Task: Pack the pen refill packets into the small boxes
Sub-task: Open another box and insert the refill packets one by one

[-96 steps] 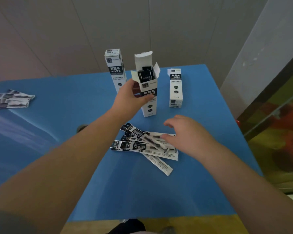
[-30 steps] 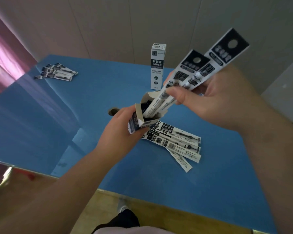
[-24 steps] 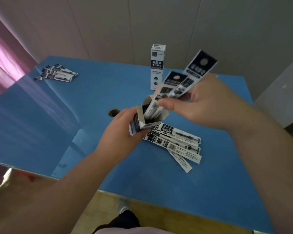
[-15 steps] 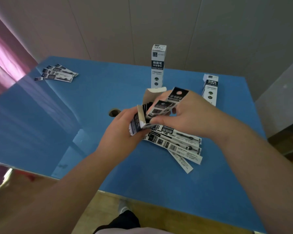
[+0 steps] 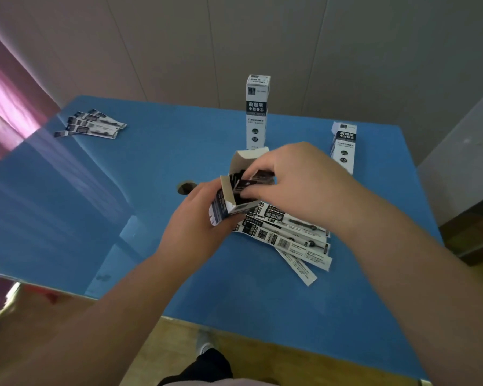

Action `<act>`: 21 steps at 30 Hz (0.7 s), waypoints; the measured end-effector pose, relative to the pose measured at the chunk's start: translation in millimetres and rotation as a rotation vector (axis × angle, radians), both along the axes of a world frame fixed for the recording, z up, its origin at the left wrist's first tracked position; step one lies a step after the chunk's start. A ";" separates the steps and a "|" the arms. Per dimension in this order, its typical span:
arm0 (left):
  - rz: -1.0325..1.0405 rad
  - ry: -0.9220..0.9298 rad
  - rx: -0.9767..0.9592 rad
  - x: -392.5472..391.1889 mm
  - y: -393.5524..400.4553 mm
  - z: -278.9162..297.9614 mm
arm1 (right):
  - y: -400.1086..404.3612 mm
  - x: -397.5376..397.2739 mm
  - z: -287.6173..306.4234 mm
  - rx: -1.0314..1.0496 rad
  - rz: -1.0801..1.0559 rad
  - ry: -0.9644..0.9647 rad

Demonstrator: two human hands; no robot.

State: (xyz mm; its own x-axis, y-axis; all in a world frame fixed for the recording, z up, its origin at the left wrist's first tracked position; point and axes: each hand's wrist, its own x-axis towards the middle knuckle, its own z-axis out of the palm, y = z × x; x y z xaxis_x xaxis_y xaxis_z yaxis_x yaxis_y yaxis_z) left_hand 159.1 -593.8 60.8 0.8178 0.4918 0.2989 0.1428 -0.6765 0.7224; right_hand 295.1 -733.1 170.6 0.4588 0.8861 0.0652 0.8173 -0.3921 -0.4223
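In the head view, the left hand (image 5: 195, 218) grips an open small box (image 5: 226, 203) from below, its fingers wrapped around the lower body so the box tilts with its mouth toward the right hand. The top flap (image 5: 248, 157) of that box stands up behind the opening. The right hand (image 5: 299, 185) sits right at the mouth, its fingers (image 5: 258, 169) pinched closed on dark-topped refill packets (image 5: 251, 181) that are nearly all the way inside, only their ends showing above the rim. Both hands hover over the blue bench (image 5: 123, 190). Just below and to the right of the box, a loose pile of packets (image 5: 290, 235) lies fanned on the surface, partly under the right wrist. Farther back, a closed box (image 5: 257, 112) stands upright near the far edge, and a second closed box (image 5: 343, 147) stands to its right, partly hidden behind the right hand. At the far left corner another small stack of packets (image 5: 91, 125) lies flat, well apart from the rest. A round hole (image 5: 185, 187) in the bench shows just beside the left hand.
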 end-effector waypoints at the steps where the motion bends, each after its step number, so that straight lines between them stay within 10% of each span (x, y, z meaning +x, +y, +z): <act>1: 0.004 0.000 -0.007 -0.7 0.3 -0.2 | -1.5 0.3 3.4 -0.009 -0.005 -0.026; 12: -0.016 0.016 0.024 -1.6 -7.2 1.0 | 23.3 1.0 7.8 -0.449 0.178 0.077; 21: 0.069 -0.075 0.027 -4.3 -5.2 5.6 | -22.9 9.6 -30.0 0.452 -0.148 0.348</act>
